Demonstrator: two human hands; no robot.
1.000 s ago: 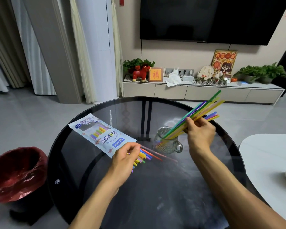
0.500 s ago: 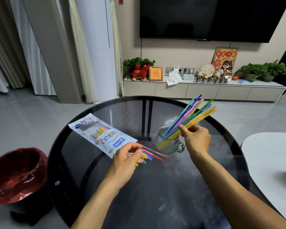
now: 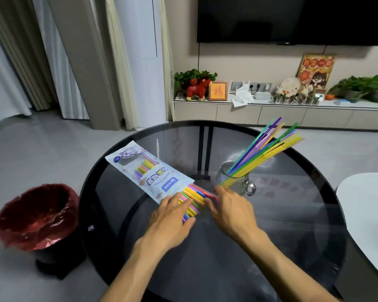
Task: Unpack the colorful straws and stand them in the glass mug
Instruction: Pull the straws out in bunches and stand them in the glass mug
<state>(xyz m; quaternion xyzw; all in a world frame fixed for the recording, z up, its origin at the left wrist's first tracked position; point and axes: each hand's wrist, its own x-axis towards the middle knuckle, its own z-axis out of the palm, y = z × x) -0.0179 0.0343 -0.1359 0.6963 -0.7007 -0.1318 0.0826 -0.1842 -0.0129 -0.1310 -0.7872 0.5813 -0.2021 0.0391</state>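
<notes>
- A bunch of colorful straws (image 3: 262,152) is standing in the glass mug (image 3: 235,182), leaning toward the right, with the tips fanning out above the rim.
- The mug is sitting on the round dark glass tabletop (image 3: 292,214), its handle pointing right.
- The straw package (image 3: 148,173) is lying flat on the tabletop to the left of the mug, with more loose straws (image 3: 193,198) sticking out of its near end.
- The left hand (image 3: 172,219) is lying flat over those straws, fingers spread, its grip not closing on anything.
- The right hand (image 3: 232,209) is reaching to the same straw ends, fingertips touching them; whether its grip is pinching any cannot be told.
- A red-lined bin (image 3: 36,216) is standing on the floor at left.
</notes>
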